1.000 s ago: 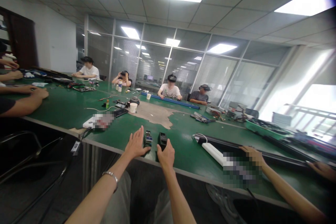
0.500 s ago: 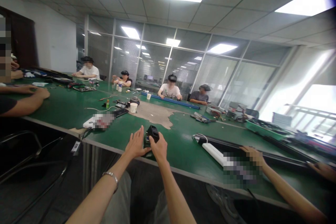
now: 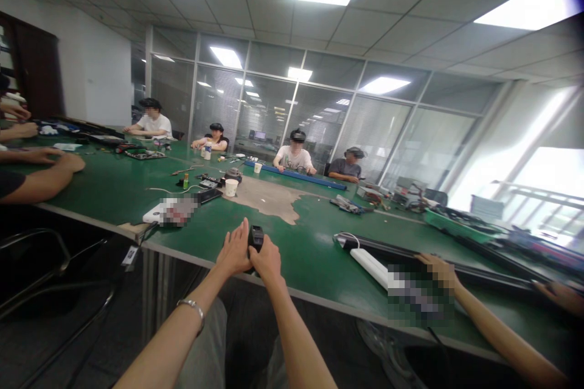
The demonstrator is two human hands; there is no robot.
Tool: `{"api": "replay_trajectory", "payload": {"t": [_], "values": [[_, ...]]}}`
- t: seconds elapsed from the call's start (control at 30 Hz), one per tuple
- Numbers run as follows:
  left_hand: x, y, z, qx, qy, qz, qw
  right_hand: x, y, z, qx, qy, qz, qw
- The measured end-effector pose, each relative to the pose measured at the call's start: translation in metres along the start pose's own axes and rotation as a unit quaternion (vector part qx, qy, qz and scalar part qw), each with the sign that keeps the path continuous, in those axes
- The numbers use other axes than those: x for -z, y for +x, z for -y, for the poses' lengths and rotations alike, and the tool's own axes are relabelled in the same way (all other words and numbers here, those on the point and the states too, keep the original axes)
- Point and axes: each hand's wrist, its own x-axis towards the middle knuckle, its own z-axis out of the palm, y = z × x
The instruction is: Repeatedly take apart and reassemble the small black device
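Note:
A small black device (image 3: 256, 237) stands upright near the front edge of the green table (image 3: 314, 255), between my two hands. My right hand (image 3: 268, 256) is wrapped round its near right side, with the thumb across the front. My left hand (image 3: 235, 249) rests at its left side, fingers stretched out and apart, the palm turned toward the device. A metal bracelet is on my left wrist. The lower part of the device is hidden by my hands.
A white power strip (image 3: 371, 270) and black rails lie at the right, beside another person's hand (image 3: 440, 273). A paper cup (image 3: 231, 187) and white box (image 3: 157, 211) stand left of centre. Several people sit around the table.
The black device has turned more upright and shifted slightly left, closer to my left hand. My right hand has moved left with it. My left hand has barely moved.

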Motion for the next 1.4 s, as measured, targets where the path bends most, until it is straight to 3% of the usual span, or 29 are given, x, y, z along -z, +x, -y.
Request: {"api": "replay_trajectory", "payload": {"t": [0.37, 0.53, 0.7, 0.97, 1.27, 1.4], "values": [[0.001, 0.0, -0.002, 0.006, 0.003, 0.001, 1.0, -0.005, -0.006, -0.004, 0.001, 0.027, -0.02, 0.999], [0.001, 0.0, -0.001, -0.006, 0.003, -0.005, 1.0, 0.008, 0.002, -0.005, -0.017, 0.078, -0.09, 0.993], [0.0, 0.002, -0.001, -0.012, 0.006, -0.003, 1.0, 0.018, 0.007, -0.028, -0.039, 0.074, -0.13, 0.988], [0.0, 0.003, -0.002, 0.003, 0.015, 0.019, 1.0, 0.002, -0.003, -0.059, -0.045, -0.011, -0.096, 0.994], [0.0, 0.003, -0.002, -0.001, 0.013, 0.011, 1.0, -0.002, -0.011, -0.063, -0.014, -0.029, -0.104, 0.994], [-0.001, 0.003, -0.002, 0.001, 0.014, 0.012, 1.0, 0.006, -0.006, -0.056, -0.049, 0.024, -0.099, 0.994]]}}
